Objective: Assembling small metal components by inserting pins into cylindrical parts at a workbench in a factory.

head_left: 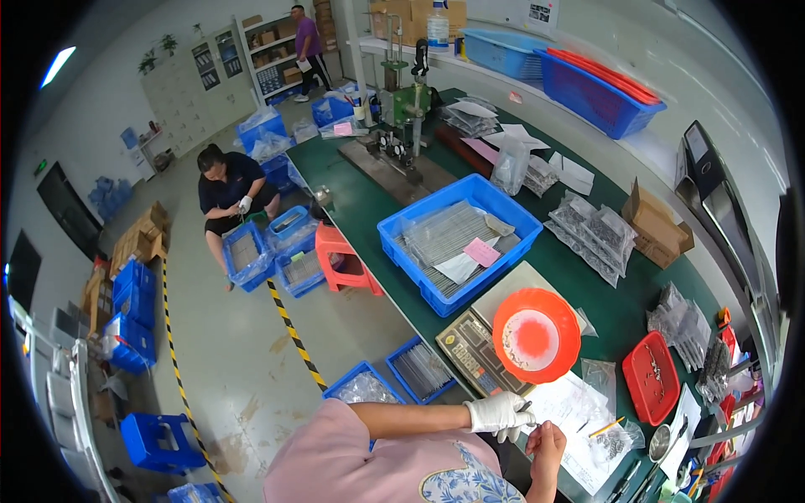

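My left hand [498, 413], in a white glove, is closed with its fingers together. Beside it, almost touching, my bare right hand [547, 446] makes a pinch. A small dark thin piece [526, 407] shows at the glove's fingers, too small to name; what the right fingertips grip is unclear. Just beyond both hands an orange-red bowl [569, 337] rests on a scale with a keypad [474, 352]. Papers [573, 408] lie to the right of the hands, with a yellow pencil [606, 427] and a small bag of metal parts [616, 440] on them.
On the green bench [352, 186] stand a blue crate of thin rods [408, 283], a green press [408, 105] and a red tray of small parts [635, 363]. Bagged parts [593, 235] lie farther right. A red stool [340, 251] and a seated co-worker [226, 184] are left of the bench.
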Demonstrator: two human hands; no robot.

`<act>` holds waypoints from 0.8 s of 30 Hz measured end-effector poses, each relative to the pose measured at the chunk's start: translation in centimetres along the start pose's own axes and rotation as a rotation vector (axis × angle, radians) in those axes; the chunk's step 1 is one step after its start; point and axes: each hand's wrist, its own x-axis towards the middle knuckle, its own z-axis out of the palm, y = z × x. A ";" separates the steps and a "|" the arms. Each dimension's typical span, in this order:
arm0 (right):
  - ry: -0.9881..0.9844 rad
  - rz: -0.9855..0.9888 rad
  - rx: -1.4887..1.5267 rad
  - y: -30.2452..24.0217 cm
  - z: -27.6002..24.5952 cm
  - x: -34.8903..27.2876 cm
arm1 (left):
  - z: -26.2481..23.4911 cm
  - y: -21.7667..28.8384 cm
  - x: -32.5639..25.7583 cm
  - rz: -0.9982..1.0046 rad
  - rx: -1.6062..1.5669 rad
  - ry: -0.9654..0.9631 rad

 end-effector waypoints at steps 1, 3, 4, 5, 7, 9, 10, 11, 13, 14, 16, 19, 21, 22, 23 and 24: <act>-0.004 -0.003 0.000 0.0 0.2 0.1 | -0.1 -0.1 0.0 0.003 0.002 0.004; 0.004 -0.143 -0.056 0.0 0.8 0.2 | -0.4 -0.4 0.1 -0.001 -0.006 -0.003; 0.000 -0.145 -0.055 0.1 1.1 0.3 | -0.5 -0.3 0.0 0.001 -0.004 0.001; 0.059 -0.231 -0.067 0.3 1.5 0.4 | -0.6 -0.1 -0.1 -0.026 0.006 0.004; 0.109 -0.313 -0.082 0.4 1.6 0.4 | -0.4 0.1 -0.3 -0.052 0.009 0.015; 0.147 -0.405 -0.128 0.6 1.4 0.1 | 0.0 0.0 -0.7 -0.067 0.000 0.042; 0.139 -0.400 -0.128 0.8 0.9 -0.2 | 0.4 -0.2 -0.9 -0.069 -0.004 0.050; 0.141 -0.386 -0.151 1.0 0.2 -0.4 | 0.7 -0.6 -1.1 -0.053 -0.012 0.075; 0.234 -0.389 -0.325 1.1 -1.1 -0.9 | 0.8 -0.5 -1.2 -0.062 -0.028 0.065; 0.346 -0.401 -0.517 1.6 -1.8 -0.7 | 0.5 0.0 -1.6 -0.094 -0.001 0.061; 0.535 -0.674 -0.869 1.8 -2.4 -0.1 | -0.5 0.2 -1.1 -0.148 0.027 0.039; 0.534 -0.536 -1.117 2.4 -4.6 2.3 | -1.6 0.6 -2.4 -0.177 -0.058 0.190; 0.522 -0.579 -1.240 1.9 -5.5 3.8 | -1.9 1.2 -3.9 -0.202 -0.080 0.326; 0.517 -0.629 -1.287 1.9 -6.0 4.2 | -2.1 1.1 -4.6 -0.159 -0.056 0.383; 0.557 -0.663 -1.290 1.5 -6.1 4.6 | -2.5 0.7 -5.0 -0.190 -0.045 0.398; 0.587 -0.704 -1.273 1.2 -6.5 4.8 | -3.1 0.3 -4.9 -0.200 -0.030 0.424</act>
